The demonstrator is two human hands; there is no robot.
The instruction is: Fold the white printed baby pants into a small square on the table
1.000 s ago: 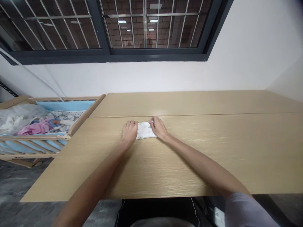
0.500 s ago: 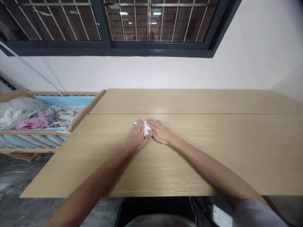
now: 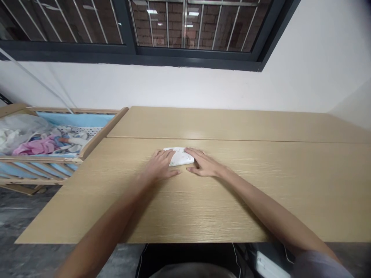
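A small folded white cloth [image 3: 181, 156] with a faint printed pattern lies on the wooden tabletop [image 3: 232, 200], near the seam between its two boards. My left hand [image 3: 159, 166] rests palm down with its fingertips on the cloth's left end. My right hand [image 3: 203, 162] lies flat against the right end, fingers on the cloth's edge. Neither hand grips it, and both press lightly from either side. The hands hide part of the cloth's near edge.
To the left of the table stands a wooden crib [image 3: 101, 131] with blue padding, holding pink and white clothes [image 3: 36, 147] and a translucent plastic sheet. A barred window [image 3: 185, 27] is set in the white wall behind. Dark floor lies below the table's edge.
My hands have spread apart from their close position over the cloth, leaving more of the folded cloth in view. The camera view has shifted slightly.
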